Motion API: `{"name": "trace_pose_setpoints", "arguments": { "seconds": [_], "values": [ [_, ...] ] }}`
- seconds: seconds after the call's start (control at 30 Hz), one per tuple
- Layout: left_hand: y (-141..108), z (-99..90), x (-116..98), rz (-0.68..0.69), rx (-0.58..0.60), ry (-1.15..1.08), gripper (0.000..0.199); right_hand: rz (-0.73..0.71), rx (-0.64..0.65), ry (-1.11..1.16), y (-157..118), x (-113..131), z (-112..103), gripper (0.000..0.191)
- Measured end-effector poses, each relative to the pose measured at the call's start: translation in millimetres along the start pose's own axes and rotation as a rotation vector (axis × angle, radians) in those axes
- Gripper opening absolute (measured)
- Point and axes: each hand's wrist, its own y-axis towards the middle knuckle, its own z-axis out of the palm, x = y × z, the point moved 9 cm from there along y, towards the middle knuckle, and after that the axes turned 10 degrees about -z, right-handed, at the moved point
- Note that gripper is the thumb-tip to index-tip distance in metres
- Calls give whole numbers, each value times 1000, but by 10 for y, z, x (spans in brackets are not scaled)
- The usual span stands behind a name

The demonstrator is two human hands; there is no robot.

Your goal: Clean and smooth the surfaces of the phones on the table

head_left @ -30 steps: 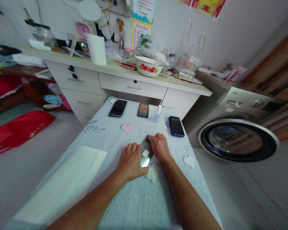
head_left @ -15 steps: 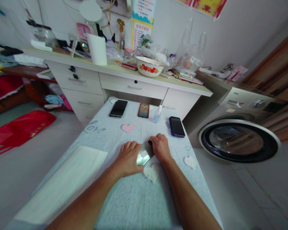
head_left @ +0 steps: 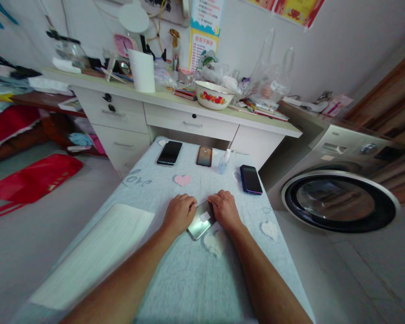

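A silver, shiny mobile phone (head_left: 197,228) lies slantwise on the cloth-covered table, with a small pale square patch on its upturned face. Along its left edge my left hand (head_left: 179,214) is closed, the fingers curled in and the thumb against the phone. My right hand (head_left: 225,209) grips the far right end, covering that corner. Beyond the hands are a dark phone (head_left: 169,153), a smaller brown-faced phone (head_left: 204,156), a clear spray bottle (head_left: 223,162) and a phone with a purple-blue edge (head_left: 251,179).
A folded white cloth or paper sheet (head_left: 94,256) lies along the table's left side. Behind stands a white desk (head_left: 175,118) bearing a flowered bowl (head_left: 214,95) and a paper roll (head_left: 141,72). A washing machine (head_left: 337,148) is at right; a red bag (head_left: 37,177) is on the floor.
My left hand has shifted up along the phone's edge and its fingers have curled in, uncovering the near corner. My right hand stays at the far end, now hiding the dark camera spot.
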Motion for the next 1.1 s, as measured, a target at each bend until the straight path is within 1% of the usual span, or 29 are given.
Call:
{"name": "trace_pose_setpoints", "arguments": {
  "seconds": [0.13,0.27,0.47,0.53,0.7,0.77,0.83,1.1],
  "values": [
    [11,50,17,19,9,-13,18,33,-4,-3,3,-68,9,28],
    [15,55,19,16,18,-16,18,76,-16,-15,2,-135,9,27],
    [-26,53,-66,46,68,-29,14,101,-22,-30,-5,-166,10,28],
    [-56,44,-93,39,83,-10,23,105,-23,-33,-7,-168,8,28],
    [-146,49,-172,63,143,85,61,107,-22,-40,-11,-166,4,29],
    [-172,66,-186,68,174,105,69,103,-29,-39,-12,-161,-5,29],
    [-189,77,-195,71,189,112,70,101,-35,-37,-13,-157,-12,29],
    [-195,90,-209,69,202,105,60,107,-14,-57,-13,-175,-4,29]
  ]
}}
